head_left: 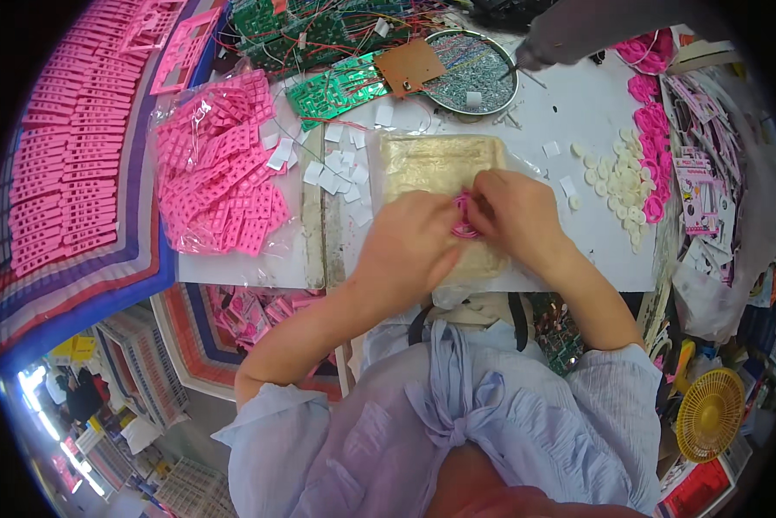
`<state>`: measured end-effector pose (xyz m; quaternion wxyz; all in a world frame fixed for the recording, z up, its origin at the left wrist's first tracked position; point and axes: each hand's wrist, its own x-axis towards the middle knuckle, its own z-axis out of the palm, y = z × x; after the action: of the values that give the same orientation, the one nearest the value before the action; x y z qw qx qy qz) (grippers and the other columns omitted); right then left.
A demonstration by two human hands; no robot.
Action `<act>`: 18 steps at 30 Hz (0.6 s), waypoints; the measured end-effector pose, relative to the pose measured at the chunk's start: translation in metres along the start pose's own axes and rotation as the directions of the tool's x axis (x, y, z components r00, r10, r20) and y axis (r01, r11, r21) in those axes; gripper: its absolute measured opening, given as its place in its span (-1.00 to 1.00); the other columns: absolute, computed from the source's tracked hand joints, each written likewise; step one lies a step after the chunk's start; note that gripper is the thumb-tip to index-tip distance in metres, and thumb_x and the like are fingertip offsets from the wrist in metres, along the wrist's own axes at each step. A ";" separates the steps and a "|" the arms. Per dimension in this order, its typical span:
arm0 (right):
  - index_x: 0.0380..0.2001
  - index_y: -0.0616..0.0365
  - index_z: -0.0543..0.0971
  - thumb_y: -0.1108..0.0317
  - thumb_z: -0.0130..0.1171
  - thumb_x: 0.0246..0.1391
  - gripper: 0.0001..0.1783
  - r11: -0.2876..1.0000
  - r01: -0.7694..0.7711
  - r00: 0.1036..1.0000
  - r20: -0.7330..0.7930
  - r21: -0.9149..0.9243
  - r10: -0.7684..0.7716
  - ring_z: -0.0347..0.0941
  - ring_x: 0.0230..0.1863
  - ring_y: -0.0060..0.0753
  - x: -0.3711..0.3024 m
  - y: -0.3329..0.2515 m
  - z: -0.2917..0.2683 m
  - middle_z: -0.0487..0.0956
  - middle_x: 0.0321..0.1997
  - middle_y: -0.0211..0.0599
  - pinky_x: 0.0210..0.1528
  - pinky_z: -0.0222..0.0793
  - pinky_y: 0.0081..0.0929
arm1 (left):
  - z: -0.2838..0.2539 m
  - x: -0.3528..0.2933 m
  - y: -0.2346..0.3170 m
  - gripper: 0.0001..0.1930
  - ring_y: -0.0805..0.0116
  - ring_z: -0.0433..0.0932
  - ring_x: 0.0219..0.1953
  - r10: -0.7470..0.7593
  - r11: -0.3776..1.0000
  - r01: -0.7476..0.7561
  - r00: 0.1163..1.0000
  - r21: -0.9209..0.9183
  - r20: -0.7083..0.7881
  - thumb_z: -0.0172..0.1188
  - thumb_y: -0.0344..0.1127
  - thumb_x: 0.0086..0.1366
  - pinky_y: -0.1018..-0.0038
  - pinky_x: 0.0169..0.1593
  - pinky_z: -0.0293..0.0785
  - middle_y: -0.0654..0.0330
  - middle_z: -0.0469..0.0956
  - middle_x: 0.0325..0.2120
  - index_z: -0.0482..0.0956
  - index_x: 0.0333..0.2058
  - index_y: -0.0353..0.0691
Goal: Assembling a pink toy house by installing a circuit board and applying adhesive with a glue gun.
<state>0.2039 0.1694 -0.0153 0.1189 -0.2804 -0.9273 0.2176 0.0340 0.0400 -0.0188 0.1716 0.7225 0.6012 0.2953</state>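
My left hand (pixel 411 240) and my right hand (pixel 516 210) meet over a yellowish, plastic-wrapped pad (pixel 444 155) on the white worktop. Between their fingertips is a small pink looped piece (pixel 464 226), like a coiled cord; the fingers cover much of it. Both hands are closed in a pinch around it, the left from one side and the right from the other. Small white paper squares (pixel 336 173) lie scattered left of the pad. Farther right are a pile of cream-coloured round discs (pixel 621 186) and a row of bright pink coils (pixel 651 129).
A clear bag of pink plastic panels (pixel 219 164) lies at left, beside a striped-lined bin (pixel 137 259) of stacked pink frames (pixel 68 164). Green circuit boards (pixel 336 91) and a round tin of screws (pixel 474 78) stand behind. A grey tool (pixel 578 34) hangs overhead; a yellow fan (pixel 710 414) stands right.
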 end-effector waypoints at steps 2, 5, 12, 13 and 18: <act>-0.40 0.11 0.49 0.30 0.23 0.04 -0.84 0.998 0.021 0.999 0.029 -0.051 -0.020 0.56 -0.43 -0.03 -0.001 0.000 0.001 0.57 -0.49 -0.21 -0.42 0.44 -0.14 | 0.009 -0.007 0.001 -0.42 0.07 0.44 0.17 0.056 0.996 -0.063 0.993 0.064 0.104 0.38 -0.20 0.07 0.06 0.17 0.34 0.03 0.49 0.10 0.54 0.09 -0.25; -0.38 0.11 0.49 0.31 0.22 0.05 -0.85 0.997 0.017 0.996 0.092 -0.078 -0.010 0.56 -0.45 0.00 0.002 -0.003 -0.001 0.57 -0.52 -0.20 -0.43 0.43 -0.12 | 0.021 -0.026 0.011 -0.41 0.17 0.28 0.33 0.036 0.933 -0.098 0.983 0.346 0.181 0.31 0.02 0.15 -0.10 0.33 0.08 0.05 0.39 0.23 0.55 0.09 -0.20; -0.20 0.13 0.57 0.36 0.33 0.03 -0.75 0.941 -0.108 0.983 0.177 0.322 0.053 0.48 -0.57 -0.26 0.003 -0.010 -0.018 0.54 -0.54 -0.24 -0.48 0.37 -0.34 | -0.030 -0.021 -0.009 -0.33 0.19 0.27 0.33 -0.019 0.972 0.074 0.970 -0.222 0.242 0.37 -0.18 0.15 0.05 0.28 0.25 0.07 0.32 0.28 0.41 0.23 -0.20; -0.17 0.13 0.57 0.39 0.33 0.02 -0.73 0.942 -0.107 0.987 0.146 0.318 0.063 0.44 -0.59 -0.32 -0.003 -0.006 -0.023 0.52 -0.55 -0.26 -0.49 0.34 -0.38 | -0.048 -0.015 -0.020 -0.33 0.19 0.31 0.30 -0.051 0.874 0.143 0.978 -0.464 0.204 0.37 -0.22 0.16 0.09 0.25 0.30 0.08 0.35 0.26 0.39 0.24 -0.19; -0.11 0.18 0.58 0.51 0.29 0.02 -0.69 0.938 -0.125 0.992 0.072 0.323 0.107 0.33 -0.61 -0.51 -0.030 0.019 -0.046 0.44 -0.57 -0.36 -0.52 0.25 -0.51 | -0.189 0.025 -0.116 -0.49 0.28 0.58 -0.01 -0.300 0.922 0.372 0.860 0.107 -0.412 0.37 -0.14 0.20 0.34 0.06 0.50 0.09 0.62 -0.01 0.57 0.09 -0.24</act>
<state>0.2534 0.1817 0.0130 0.1258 -0.3051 -0.8632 0.3821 -0.1719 0.0693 0.0619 0.0311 0.5456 0.7647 0.3414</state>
